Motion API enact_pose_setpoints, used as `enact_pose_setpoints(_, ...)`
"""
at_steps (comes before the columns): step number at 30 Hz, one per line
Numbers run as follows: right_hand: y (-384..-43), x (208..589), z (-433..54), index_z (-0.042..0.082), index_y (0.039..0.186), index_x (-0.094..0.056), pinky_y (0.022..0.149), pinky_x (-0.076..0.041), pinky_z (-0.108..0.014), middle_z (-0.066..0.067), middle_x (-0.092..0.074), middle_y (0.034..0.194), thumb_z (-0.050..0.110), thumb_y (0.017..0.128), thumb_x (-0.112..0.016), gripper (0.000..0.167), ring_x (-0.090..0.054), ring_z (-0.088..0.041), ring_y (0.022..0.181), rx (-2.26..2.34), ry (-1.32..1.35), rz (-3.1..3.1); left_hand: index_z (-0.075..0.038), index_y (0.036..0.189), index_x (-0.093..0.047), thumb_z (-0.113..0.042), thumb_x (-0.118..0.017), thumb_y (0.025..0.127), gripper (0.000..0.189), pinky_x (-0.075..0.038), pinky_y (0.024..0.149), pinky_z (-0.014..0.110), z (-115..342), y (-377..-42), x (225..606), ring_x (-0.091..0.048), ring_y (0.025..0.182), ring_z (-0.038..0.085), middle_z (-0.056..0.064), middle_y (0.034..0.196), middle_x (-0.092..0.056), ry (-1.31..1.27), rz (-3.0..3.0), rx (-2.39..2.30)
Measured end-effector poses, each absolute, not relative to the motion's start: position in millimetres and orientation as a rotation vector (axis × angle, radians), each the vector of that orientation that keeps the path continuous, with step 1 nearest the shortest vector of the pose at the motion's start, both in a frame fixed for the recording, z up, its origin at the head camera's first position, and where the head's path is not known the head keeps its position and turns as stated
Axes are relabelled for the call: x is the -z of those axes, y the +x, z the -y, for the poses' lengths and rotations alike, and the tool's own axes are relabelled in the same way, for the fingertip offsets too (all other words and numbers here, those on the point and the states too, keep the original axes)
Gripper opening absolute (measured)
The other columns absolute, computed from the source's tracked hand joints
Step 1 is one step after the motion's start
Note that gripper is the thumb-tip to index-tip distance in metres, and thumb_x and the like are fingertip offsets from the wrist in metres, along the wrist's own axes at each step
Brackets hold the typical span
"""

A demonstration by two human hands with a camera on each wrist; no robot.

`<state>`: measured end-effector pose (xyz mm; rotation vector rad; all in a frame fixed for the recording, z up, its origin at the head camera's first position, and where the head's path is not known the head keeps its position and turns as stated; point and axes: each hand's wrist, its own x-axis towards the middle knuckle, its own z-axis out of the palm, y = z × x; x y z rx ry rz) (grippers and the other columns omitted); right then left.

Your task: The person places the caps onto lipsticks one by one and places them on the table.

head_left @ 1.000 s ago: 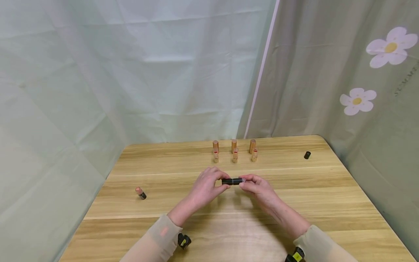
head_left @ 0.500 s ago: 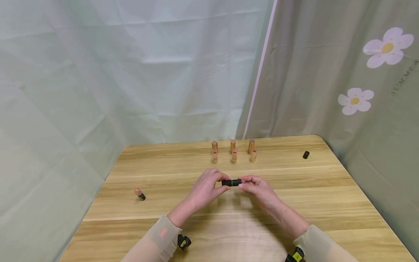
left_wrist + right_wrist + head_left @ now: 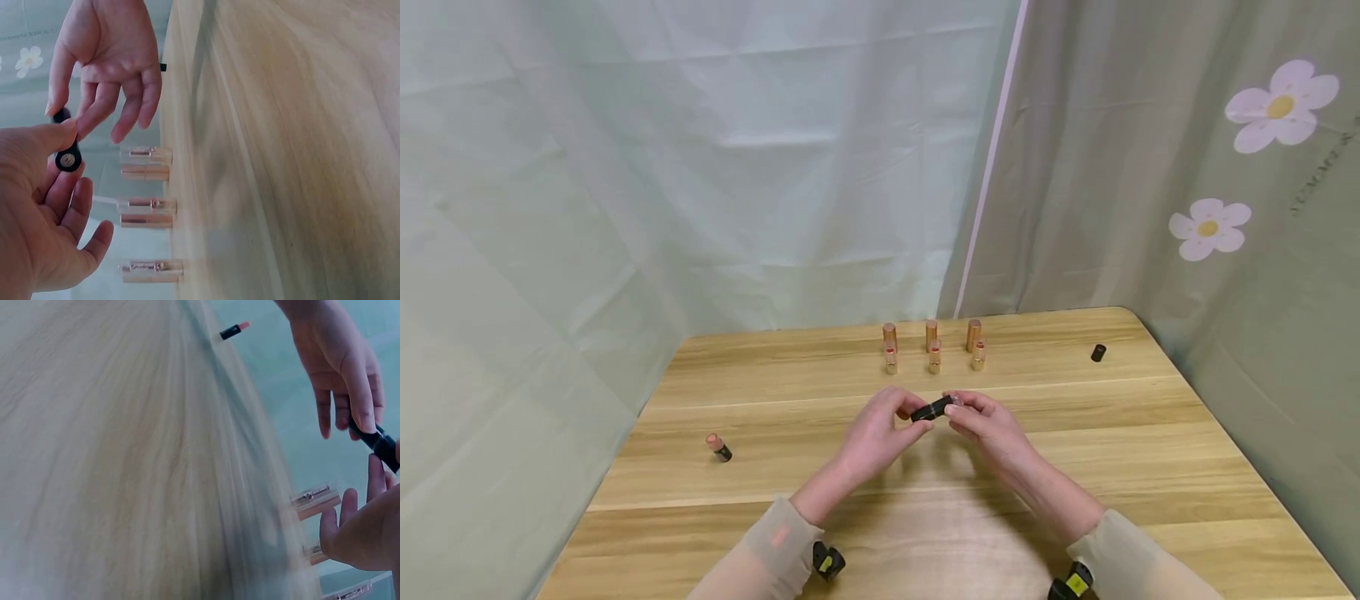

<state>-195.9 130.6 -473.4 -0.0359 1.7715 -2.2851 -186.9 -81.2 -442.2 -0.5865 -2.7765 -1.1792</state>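
Observation:
In the head view a black lipstick tube (image 3: 931, 409) with a clear tip at its right end is held above the middle of the table. My left hand (image 3: 876, 429) pinches its left end between thumb and fingers. At the clear end, the thumb and fingers of my right hand (image 3: 996, 429) grip it and hide part of the tip. The tube slants, right end farther from me. Its round end face (image 3: 68, 160) shows in the left wrist view. In the right wrist view the tube (image 3: 382, 447) spans from one hand to the other.
An uncapped black lipstick (image 3: 718, 447) with a pink bullet stands on the table's left. A small black cap (image 3: 1098, 352) sits at the back right. Three rose-gold lipsticks (image 3: 935, 357) with clear covers stand before three copper-coloured tubes (image 3: 931, 333) near the back edge. Curtains hang behind.
The tube has turned from nearly level across the view to a slant, its right end now higher in the frame. Both hands keep their grip; the table things have not been moved.

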Motion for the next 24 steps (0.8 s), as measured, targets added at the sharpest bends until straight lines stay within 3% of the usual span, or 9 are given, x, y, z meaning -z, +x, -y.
enact_pose_setpoints(6,-198,469,-124,0.001,0.108,-0.065,0.106,-0.047,-0.039,-0.008,-0.058,0.127,0.009,0.096,-0.071,0.015,-0.059,-0.016,0.114,2.335,0.022,-1.756,-0.019,0.107,-0.068,-0.027,-0.079,0.093,0.02,-0.049,0.079,0.031,77,-185,445,-0.058,0.095,0.012,-0.009,0.098,-0.06,-0.489,2.727,1.282)
enact_pose_setpoints(15,-197,469,-122,-0.001,0.11,-0.07,0.097,-0.047,-0.034,-0.002,-0.065,0.109,0.013,0.094,-0.074,0.023,-0.058,-0.015,0.103,2.222,-0.01,-1.869,-0.019,0.11,-0.068,-0.03,-0.079,0.092,0.024,-0.049,0.082,0.034,72,-184,447,-0.058,0.096,0.013,-0.008,0.102,-0.061,-0.434,2.719,1.361)
enact_pose_setpoints(20,-202,470,-128,0.003,0.103,-0.066,0.095,-0.047,-0.029,0.0,-0.068,0.102,0.009,0.093,-0.074,0.013,-0.061,-0.013,0.103,2.225,-0.066,-1.931,-0.015,0.126,-0.064,-0.037,-0.079,0.091,0.043,-0.051,0.086,0.037,73,-183,451,-0.059,0.104,0.016,-0.003,0.114,-0.063,-0.494,2.773,1.312)
enact_pose_setpoints(24,-211,472,-142,0.003,0.102,-0.064,0.089,-0.05,-0.028,-0.002,-0.07,0.097,0.009,0.091,-0.076,0.017,-0.064,-0.014,0.095,2.151,-0.075,-2.119,-0.011,0.14,-0.058,-0.04,-0.074,0.095,0.056,-0.051,0.097,0.041,78,-180,454,-0.059,0.116,0.021,0.004,0.128,-0.062,-0.609,2.834,1.165)
